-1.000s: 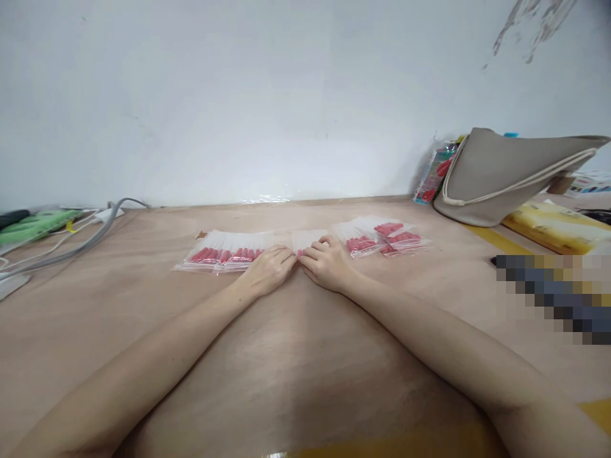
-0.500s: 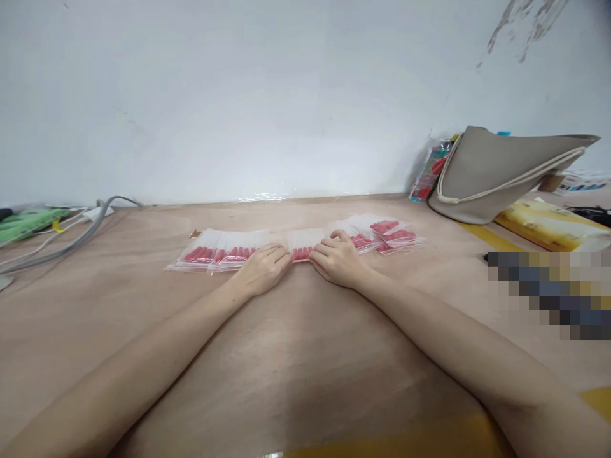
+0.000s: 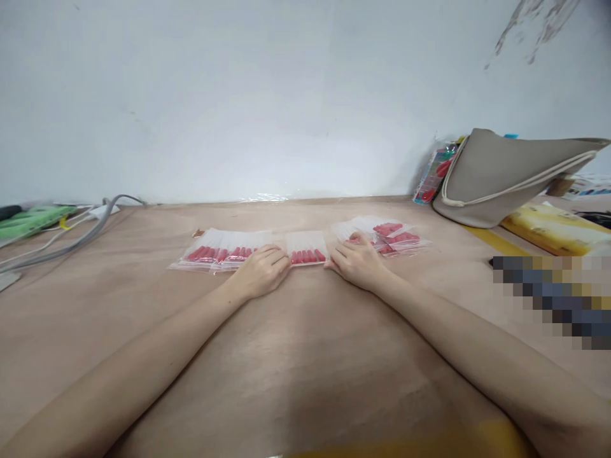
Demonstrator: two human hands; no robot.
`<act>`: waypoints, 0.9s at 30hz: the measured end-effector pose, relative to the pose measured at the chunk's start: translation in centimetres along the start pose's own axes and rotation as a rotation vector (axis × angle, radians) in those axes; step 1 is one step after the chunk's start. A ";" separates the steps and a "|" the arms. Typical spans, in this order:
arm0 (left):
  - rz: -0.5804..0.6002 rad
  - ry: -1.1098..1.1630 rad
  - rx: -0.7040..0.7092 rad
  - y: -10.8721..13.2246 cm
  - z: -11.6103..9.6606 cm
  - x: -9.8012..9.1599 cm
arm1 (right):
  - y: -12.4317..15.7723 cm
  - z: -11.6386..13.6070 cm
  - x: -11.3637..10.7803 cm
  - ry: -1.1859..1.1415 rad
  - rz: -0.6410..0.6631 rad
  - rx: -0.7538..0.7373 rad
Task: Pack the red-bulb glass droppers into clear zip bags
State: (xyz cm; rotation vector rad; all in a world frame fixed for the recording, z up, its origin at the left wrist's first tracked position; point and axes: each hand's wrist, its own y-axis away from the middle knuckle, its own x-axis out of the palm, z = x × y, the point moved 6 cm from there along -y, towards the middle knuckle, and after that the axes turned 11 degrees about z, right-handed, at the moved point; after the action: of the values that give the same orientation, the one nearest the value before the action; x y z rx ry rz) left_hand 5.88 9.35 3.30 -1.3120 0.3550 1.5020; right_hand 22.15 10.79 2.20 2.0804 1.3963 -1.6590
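A small clear bag (image 3: 307, 247) with several red pieces in a row lies flat on the table between my hands. My left hand (image 3: 267, 270) has its fingers closed on the bag's lower left corner. At its lower right corner, my right hand (image 3: 356, 259) is closed too, its fingertips at the bag's edge. Several similar bags (image 3: 214, 250) overlap in a row left of my left hand. More bags of red pieces (image 3: 398, 236) are piled loosely beyond and right of my right hand.
A grey bag (image 3: 506, 175) with a cord leans at the back right beside a colourful packet (image 3: 434, 172). Yellow packaging (image 3: 556, 229) lies in front of it. Grey and white cables (image 3: 95, 229) and a green object (image 3: 35, 219) are at the far left.
My right hand has moved a little to the right, uncovering more of the middle bag and its red pieces. My left hand stays at the bag's left corner. The view has shifted slightly.
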 end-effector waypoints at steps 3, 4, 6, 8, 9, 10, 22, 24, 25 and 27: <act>0.031 0.034 -0.034 -0.2 0.2 -0.2 | 0.2 -0.8 -0.1 -0.161 0.084 -0.059; 0.045 0.056 -0.066 -0.4 0.4 -0.1 | 0.4 -1.4 -0.2 -0.219 0.115 -0.052; 0.078 0.116 -0.134 -0.8 0.8 0.6 | 0.9 -3.0 -0.2 -0.301 0.178 -0.001; 0.107 0.177 -0.166 -1.1 1.1 1.5 | 1.7 -4.8 0.2 -0.327 0.256 0.057; 0.113 0.197 -0.167 -1.4 1.2 1.8 | 2.0 -5.5 0.6 -0.326 0.299 0.085; 0.117 0.211 -0.167 -1.6 1.2 2.1 | 2.3 -6.2 1.0 -0.327 0.341 0.111; 0.318 0.089 -0.255 -5.5 -1.9 4.0 | 1.9 -4.9 2.3 -0.345 0.328 0.201; 0.333 0.054 -0.264 -5.8 -1.8 4.3 | 1.9 -4.7 2.6 -0.354 0.259 0.258; 0.342 0.034 -0.263 -5.8 -1.5 4.2 | 2.0 -4.7 2.8 -0.365 0.225 0.287; 0.352 -0.002 -0.248 -5.6 -0.8 3.6 | 2.2 -4.7 3.3 -0.398 0.172 0.328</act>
State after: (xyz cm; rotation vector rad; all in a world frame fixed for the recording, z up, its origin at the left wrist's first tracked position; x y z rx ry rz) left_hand 11.58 12.76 2.12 -1.4972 0.4246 1.8894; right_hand 26.84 14.30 0.36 1.8053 0.8469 -2.1848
